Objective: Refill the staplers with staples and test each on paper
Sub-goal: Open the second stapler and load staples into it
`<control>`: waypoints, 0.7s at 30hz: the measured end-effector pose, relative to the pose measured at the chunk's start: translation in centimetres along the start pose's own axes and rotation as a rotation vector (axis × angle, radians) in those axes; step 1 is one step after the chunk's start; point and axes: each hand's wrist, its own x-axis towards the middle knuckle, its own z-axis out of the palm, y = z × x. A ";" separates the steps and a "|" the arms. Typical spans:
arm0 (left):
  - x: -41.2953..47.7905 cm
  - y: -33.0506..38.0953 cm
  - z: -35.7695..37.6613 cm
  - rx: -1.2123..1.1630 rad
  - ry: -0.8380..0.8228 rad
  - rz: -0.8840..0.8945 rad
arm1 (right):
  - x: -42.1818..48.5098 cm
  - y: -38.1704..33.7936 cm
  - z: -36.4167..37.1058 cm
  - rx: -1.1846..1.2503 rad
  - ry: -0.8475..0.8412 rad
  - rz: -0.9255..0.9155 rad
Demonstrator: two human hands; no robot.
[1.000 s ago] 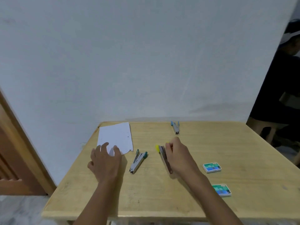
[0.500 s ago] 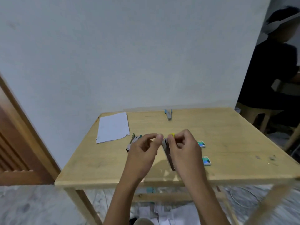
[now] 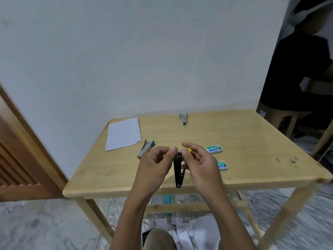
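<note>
left hand (image 3: 153, 165): held up over the near edge of the desk (image 3: 252, 159), with the fingers curled; one yellow tip of the black stapler (image 3: 177, 170) is pinched between the thumb and the first finger
right hand (image 3: 201, 165): held up just beside the left hand, with the fingers loosely curled; the other yellow tip is pinched between the thumb and a finger
black stapler: held in the air by both hands, almost upright; its two arms are spread into a thin V and joined at the bottom end, which is nearest the person; it is seen in front of the middle of the desk's near edge
green stapler (image 3: 145, 149): laid flat on the desk, left of the hands and just beside the near right corner of the paper (image 3: 123, 134); not touched by a hand
blue stapler (image 3: 183, 119): laid at the far edge of the desk, close to the wall (image 3: 162, 60), well apart from the hands
paper: a white sheet laid flat at the far left corner of the desk
far staple box (image 3: 214, 148): a small green box laid on the desk, right of the right hand
near staple box (image 3: 223, 166): a second green box, closer to the near edge, partly hidden behind the right hand
other person (image 3: 297, 73): seen in dark clothes past the far right corner of the desk
</note>
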 end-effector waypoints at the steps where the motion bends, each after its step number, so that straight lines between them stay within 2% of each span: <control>1: 0.0 -0.1 0.1 0.001 0.003 0.003 | -0.1 0.0 0.1 -0.028 0.014 -0.016; 5: -0.1 -0.3 0.7 0.030 0.021 0.008 | -0.5 0.5 0.1 -0.124 0.040 -0.057; 9: -0.1 -0.5 0.9 0.041 0.037 0.019 | -0.5 0.8 -0.2 -0.165 -0.021 -0.083; 13: 0.0 -0.6 0.6 0.047 0.041 0.025 | -0.3 1.0 -0.4 -0.075 -0.097 -0.072; 21: 0.0 -0.8 1.1 0.061 0.117 0.067 | 0.1 1.0 0.4 0.029 -0.055 -0.062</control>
